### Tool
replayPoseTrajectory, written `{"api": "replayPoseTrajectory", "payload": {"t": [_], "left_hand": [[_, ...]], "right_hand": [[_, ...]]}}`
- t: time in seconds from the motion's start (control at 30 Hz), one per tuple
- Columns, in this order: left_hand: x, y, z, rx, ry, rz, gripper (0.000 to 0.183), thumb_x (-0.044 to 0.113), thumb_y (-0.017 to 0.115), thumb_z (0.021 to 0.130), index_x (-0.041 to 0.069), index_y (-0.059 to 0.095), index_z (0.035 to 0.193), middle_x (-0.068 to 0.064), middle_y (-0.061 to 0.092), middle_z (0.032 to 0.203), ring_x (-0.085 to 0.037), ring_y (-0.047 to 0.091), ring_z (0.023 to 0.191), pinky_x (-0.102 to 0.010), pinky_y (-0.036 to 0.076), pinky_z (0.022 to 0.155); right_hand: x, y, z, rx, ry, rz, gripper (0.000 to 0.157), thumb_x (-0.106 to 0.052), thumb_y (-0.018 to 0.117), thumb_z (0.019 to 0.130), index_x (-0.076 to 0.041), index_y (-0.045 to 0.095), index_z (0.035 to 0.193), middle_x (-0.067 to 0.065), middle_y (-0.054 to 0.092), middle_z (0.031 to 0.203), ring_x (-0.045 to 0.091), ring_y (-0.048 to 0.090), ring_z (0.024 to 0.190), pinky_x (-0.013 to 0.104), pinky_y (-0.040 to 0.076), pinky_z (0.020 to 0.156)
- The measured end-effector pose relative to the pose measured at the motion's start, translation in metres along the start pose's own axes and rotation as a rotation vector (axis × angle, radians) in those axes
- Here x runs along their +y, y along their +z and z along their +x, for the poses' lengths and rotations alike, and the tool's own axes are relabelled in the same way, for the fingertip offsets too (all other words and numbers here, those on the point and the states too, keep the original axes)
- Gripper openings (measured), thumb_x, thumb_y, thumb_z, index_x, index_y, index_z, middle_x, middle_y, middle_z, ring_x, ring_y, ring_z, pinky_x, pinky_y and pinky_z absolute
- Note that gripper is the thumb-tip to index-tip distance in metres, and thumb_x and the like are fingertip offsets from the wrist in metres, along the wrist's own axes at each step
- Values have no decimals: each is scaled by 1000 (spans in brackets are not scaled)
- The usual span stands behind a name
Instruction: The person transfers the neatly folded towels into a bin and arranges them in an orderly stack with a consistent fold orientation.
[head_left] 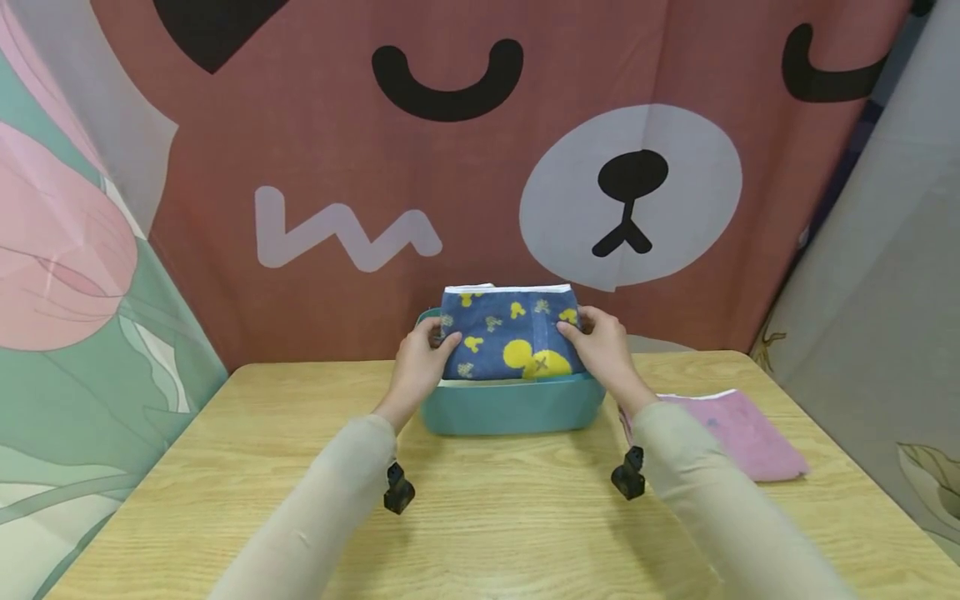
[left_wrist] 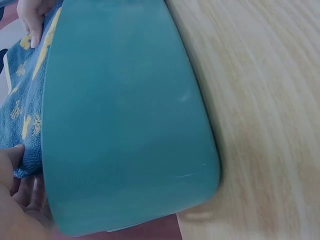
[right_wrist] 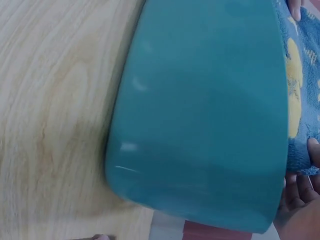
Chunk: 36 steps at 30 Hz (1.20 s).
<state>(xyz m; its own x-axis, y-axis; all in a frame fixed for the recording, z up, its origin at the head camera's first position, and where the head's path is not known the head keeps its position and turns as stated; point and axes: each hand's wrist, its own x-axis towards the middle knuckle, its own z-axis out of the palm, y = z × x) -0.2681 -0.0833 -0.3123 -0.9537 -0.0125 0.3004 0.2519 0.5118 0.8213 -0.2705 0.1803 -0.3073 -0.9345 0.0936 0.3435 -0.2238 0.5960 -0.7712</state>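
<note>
A folded blue towel (head_left: 495,333) with yellow mouse-head prints and a white edge stands upright in a teal bin (head_left: 517,408), its upper part above the rim. My left hand (head_left: 422,358) pinches its left side, thumb on the front face and fingers behind. On the right side my right hand (head_left: 603,346) holds it the same way. In the left wrist view the towel (left_wrist: 22,110) rises past the bin wall (left_wrist: 125,115), and the left thumb presses its corner. The right wrist view has the right thumb on the opposite corner, beside the bin wall (right_wrist: 205,115).
A folded pink towel (head_left: 750,433) lies on the wooden table (head_left: 510,517) to the right, partly behind my right forearm. Black camera mounts (head_left: 399,489) hang under both wrists. A curtain with a bear print (head_left: 450,167) hangs behind the table.
</note>
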Motion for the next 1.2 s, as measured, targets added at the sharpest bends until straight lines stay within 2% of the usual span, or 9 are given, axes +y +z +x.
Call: {"api": "replayPoseTrajectory", "payload": {"t": [0.1, 0.17, 0.3, 0.5, 0.67, 0.87, 1.0, 1.2], "left_hand": [[-3, 2, -1, -10, 0, 2, 44, 27, 65, 98, 4, 55, 134, -14, 62, 126, -28, 60, 111, -43, 51, 88], [-5, 3, -2, -24, -1, 6, 43, 26, 65, 98, 4, 56, 133, -13, 62, 123, -27, 60, 110, -43, 52, 87], [-8, 4, -5, -38, -5, 14, 41, 25, 67, 97, 4, 57, 130, -11, 63, 118, -26, 60, 109, -42, 52, 87], [-12, 5, -6, -30, -6, 16, 39, 23, 66, 97, 4, 57, 130, -11, 62, 118, -26, 60, 109, -42, 52, 87], [-11, 5, -7, -35, -24, 38, 40, 25, 65, 98, 5, 56, 132, -12, 63, 119, -25, 60, 107, -41, 53, 83], [-9, 5, -7, -38, -40, 52, 42, 25, 64, 99, 4, 55, 134, -12, 63, 118, -25, 60, 107, -40, 53, 83], [-8, 6, -6, -22, -46, 48, 42, 23, 64, 99, 4, 55, 135, -12, 63, 118, -25, 60, 106, -40, 53, 84], [-9, 9, -5, 32, -17, 23, 36, 13, 63, 98, 4, 56, 132, -13, 63, 124, -27, 62, 110, -41, 54, 84]], "right_hand": [[4, 2, -1, -7, 3, 4, 47, -22, 64, 98, 7, 55, 134, 27, 62, 121, 38, 58, 113, 50, 49, 92], [7, 3, -1, -10, 3, -3, 46, -22, 65, 98, 7, 56, 133, 26, 62, 118, 38, 58, 111, 50, 49, 91], [13, 7, -3, -8, -9, -47, 39, -22, 65, 98, 6, 60, 124, 23, 64, 108, 35, 60, 97, 46, 49, 82], [15, 10, -5, -22, -45, -102, 25, -23, 67, 96, 1, 62, 103, 16, 61, 94, 28, 53, 79, 39, 42, 67], [15, 10, -5, -47, -41, -108, 28, -22, 67, 97, 2, 63, 111, 18, 63, 102, 30, 57, 87, 41, 47, 72], [14, 10, -6, -67, -39, -144, 28, -23, 66, 97, 2, 63, 108, 17, 63, 98, 28, 56, 81, 38, 46, 68], [15, 10, -5, -72, -43, -153, 31, -23, 66, 97, 3, 63, 112, 19, 64, 100, 30, 57, 83, 40, 47, 70], [17, 10, -6, -100, -59, -116, 41, -20, 63, 99, 1, 58, 133, 20, 66, 118, 34, 63, 106, 48, 52, 87]]}}
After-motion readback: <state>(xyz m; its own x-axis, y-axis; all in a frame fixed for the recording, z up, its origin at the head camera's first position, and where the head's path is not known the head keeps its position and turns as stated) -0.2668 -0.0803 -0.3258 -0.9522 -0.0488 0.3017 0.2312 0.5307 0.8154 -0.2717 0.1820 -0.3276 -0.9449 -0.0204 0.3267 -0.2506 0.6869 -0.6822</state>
